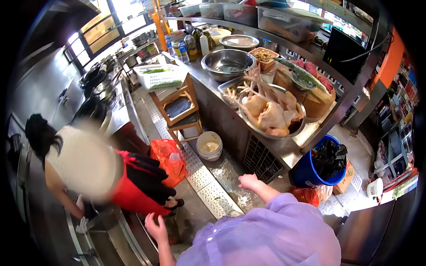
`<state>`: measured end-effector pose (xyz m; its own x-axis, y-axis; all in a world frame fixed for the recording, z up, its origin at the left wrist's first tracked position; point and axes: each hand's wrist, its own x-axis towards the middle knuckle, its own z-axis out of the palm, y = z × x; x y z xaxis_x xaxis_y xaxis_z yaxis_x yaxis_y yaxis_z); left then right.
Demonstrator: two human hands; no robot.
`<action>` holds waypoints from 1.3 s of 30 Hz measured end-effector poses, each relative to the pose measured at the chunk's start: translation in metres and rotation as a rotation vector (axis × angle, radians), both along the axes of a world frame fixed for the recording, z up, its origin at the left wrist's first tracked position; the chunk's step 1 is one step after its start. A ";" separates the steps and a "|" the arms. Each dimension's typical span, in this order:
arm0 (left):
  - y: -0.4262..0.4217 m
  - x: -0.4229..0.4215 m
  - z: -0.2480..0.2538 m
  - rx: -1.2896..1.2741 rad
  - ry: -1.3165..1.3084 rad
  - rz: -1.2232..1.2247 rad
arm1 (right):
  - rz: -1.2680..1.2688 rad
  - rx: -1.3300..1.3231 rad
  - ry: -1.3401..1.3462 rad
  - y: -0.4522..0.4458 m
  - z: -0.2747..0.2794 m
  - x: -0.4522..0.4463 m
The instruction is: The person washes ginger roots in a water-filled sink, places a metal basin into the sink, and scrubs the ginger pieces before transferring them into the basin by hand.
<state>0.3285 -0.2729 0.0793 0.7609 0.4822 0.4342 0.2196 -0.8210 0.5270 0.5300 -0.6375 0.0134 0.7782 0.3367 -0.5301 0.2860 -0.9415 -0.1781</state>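
My left hand [156, 228] hangs low near the sink side, its fingers loosely apart and nothing in it. Over the wet floor in front of the counter is my right hand [250, 181], fingers curled in, with no object visible in it. A large metal basin [298, 128] stands on the counter beyond my right hand, filled with whole plucked chickens [273, 114] whose feet stick up. Behind it are an empty-looking steel bowl [228, 63] and a round wooden chopping block [317, 108]. Neither hand touches any of these.
A co-worker [88, 164] bends over the sink [108, 228] at left. On the floor stand a white bucket [209, 145], a red plastic bag [169, 162], wooden stools [181, 108] and a blue bin [306, 170] with a black liner. A white basket [159, 79] holds greens.
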 end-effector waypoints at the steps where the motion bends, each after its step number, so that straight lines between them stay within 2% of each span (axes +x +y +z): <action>1: -0.013 0.040 0.012 -0.018 -0.030 -0.112 | 0.008 0.065 0.012 -0.006 -0.006 0.006; 3: -0.029 0.120 0.020 -0.251 -0.001 -0.236 | 0.033 0.204 0.074 -0.024 -0.010 0.014; 5: -0.039 0.206 0.021 -0.122 -0.008 -0.374 | -0.074 0.171 0.097 -0.043 -0.016 0.018; 6: -0.051 0.248 0.036 -0.129 0.062 -0.435 | -0.141 0.181 0.087 -0.054 -0.024 0.017; 7: -0.064 0.293 0.045 -0.134 0.019 -0.530 | -0.210 0.189 0.077 -0.067 -0.034 0.012; 9: -0.076 0.396 0.028 -0.166 0.021 -0.545 | -0.311 0.199 0.053 -0.092 -0.054 -0.001; 11: -0.096 0.509 0.022 -0.469 0.172 -0.614 | -0.419 0.194 0.052 -0.110 -0.053 -0.017; 13: -0.129 0.593 0.043 -0.790 0.298 -0.609 | -0.595 0.165 0.089 -0.127 -0.056 -0.035; 14: -0.142 0.632 0.055 -0.618 0.284 -0.574 | -0.708 0.133 0.123 -0.130 -0.056 -0.040; 16: -0.157 0.712 0.045 -0.337 0.357 -0.439 | -0.965 0.097 0.106 -0.123 -0.039 -0.052; 17: -0.164 0.744 0.044 -0.204 0.338 -0.371 | -0.976 0.058 0.089 -0.118 -0.036 -0.056; 19: -0.181 0.785 0.046 -0.173 0.359 -0.282 | -1.013 0.011 0.066 -0.105 -0.036 -0.054; 21: -0.194 0.816 0.060 -0.135 0.528 -0.276 | -1.168 0.183 0.086 -0.088 -0.034 -0.051; 23: -0.197 0.834 0.071 -0.025 0.665 -0.273 | -1.248 0.203 0.031 -0.071 -0.029 -0.043; 24: -0.193 0.844 0.077 -0.077 0.787 -0.348 | -1.293 0.233 -0.016 -0.061 -0.027 -0.042; 25: -0.189 0.858 0.072 -0.201 0.844 -0.385 | -1.318 0.234 -0.009 -0.055 -0.026 -0.041; 28: -0.177 0.901 0.051 -0.105 0.980 -0.400 | -1.401 0.212 0.061 -0.037 -0.027 -0.029; 29: -0.174 0.910 0.049 -0.072 1.023 -0.409 | -1.342 0.188 0.056 -0.036 -0.030 -0.026; 30: -0.170 0.907 0.053 -0.093 0.957 -0.454 | -1.280 0.165 0.045 -0.035 -0.031 -0.019; 34: -0.176 0.904 0.066 -0.292 0.940 -0.427 | -1.415 0.223 0.013 -0.032 -0.023 -0.001; 35: -0.173 0.907 0.063 -0.378 0.942 -0.391 | -1.322 0.251 -0.021 -0.040 -0.035 -0.007; 36: -0.155 0.911 0.036 -0.519 0.698 -0.581 | -1.223 0.278 -0.052 -0.041 -0.042 -0.010; 37: -0.148 0.899 0.038 -0.513 0.698 -0.593 | -1.234 0.281 -0.057 -0.039 -0.043 -0.012; 39: -0.161 0.875 0.065 -0.778 0.582 -0.680 | -1.346 0.241 -0.103 -0.040 -0.028 -0.008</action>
